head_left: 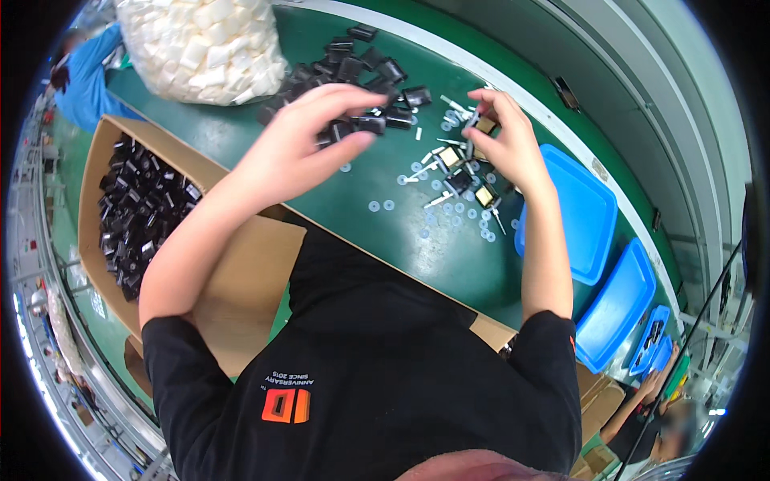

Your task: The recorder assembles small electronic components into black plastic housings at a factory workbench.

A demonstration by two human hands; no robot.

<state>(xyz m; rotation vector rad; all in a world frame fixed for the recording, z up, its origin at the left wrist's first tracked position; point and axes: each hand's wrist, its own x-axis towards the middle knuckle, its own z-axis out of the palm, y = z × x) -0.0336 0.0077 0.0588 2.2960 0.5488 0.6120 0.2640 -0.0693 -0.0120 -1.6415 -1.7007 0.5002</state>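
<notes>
My left hand (301, 140) is over the near edge of a heap of black plastic housings (349, 68). Its thumb and index finger are apart, with a black housing (370, 124) in the gap; the hand is a little blurred. Farther right, my right hand (509, 140) has its thumb and fingertips closed on a small part with a grey strip and a tan block (484, 126). Below that hand lie several similar tan-and-black parts (450, 157) with pale pins, among scattered translucent washers (459, 208).
A clear bag of white plastic pieces (204, 48) stands at the far left. An open cardboard box (253, 264) of black housings (136, 216) sits left of the green table (377, 248). Blue trays (573, 212) line the right side. Other people are at far left and lower right.
</notes>
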